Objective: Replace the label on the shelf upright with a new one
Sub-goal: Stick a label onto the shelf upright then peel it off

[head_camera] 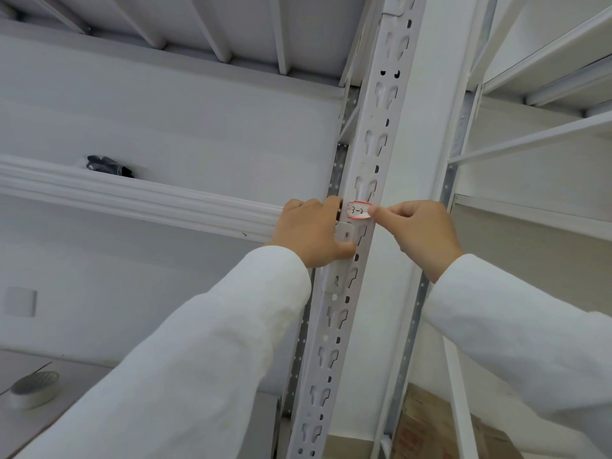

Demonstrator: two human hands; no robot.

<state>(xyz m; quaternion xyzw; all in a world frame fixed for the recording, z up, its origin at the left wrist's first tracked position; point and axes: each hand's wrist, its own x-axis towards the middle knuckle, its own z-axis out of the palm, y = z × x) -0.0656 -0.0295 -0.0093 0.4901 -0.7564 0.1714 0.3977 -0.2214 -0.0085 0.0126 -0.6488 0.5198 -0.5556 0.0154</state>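
A white slotted shelf upright (371, 134) runs up the middle of the view. A small white label (358, 211) with a red border and handwritten "3-2" sits on its front face at hand height. My left hand (314, 231) grips the upright's left edge beside the label, fingers curled around the post and thumb below the label. My right hand (417, 231) is closed, with thumb and forefinger pinching or pressing the label's right end. Whether the label is stuck flat or partly lifted cannot be told.
A white shelf beam (139, 197) runs left from the upright, with a dark bundle (109, 165) lying on that shelf. More white shelving (546, 134) stands at right. A round roll (31, 389) sits at lower left. A cardboard box (430, 429) lies on the floor.
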